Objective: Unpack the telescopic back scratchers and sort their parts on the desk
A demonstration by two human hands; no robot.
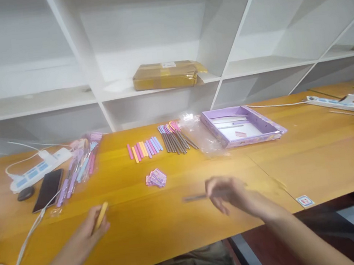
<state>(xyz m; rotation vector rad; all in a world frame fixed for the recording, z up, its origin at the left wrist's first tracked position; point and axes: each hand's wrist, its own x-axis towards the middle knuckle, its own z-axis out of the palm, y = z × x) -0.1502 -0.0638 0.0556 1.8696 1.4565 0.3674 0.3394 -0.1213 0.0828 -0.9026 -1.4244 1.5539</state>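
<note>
My left hand (95,223), low on the left of the table, is closed around a short yellow stick (101,215) that points up between thumb and fingers. Blurred by motion, my right hand (225,192) pinches a thin grey rod (194,198) that sticks out to the left. Beyond the hands lies a row of short pink, yellow, purple and blue sticks (145,148). Beside that row are several dark rods (174,141) with coloured, looped ends. A small pile of purple-pink cards (157,178) rests between the hands and these rows.
At the right back stands an open purple box (255,139) with a few small items inside, next to clear plastic wrapping (208,135). Leftward are a bag of coloured sticks (80,168), a phone (47,189), a power strip (41,168) and cables. A taped carton (166,75) sits on the shelf.
</note>
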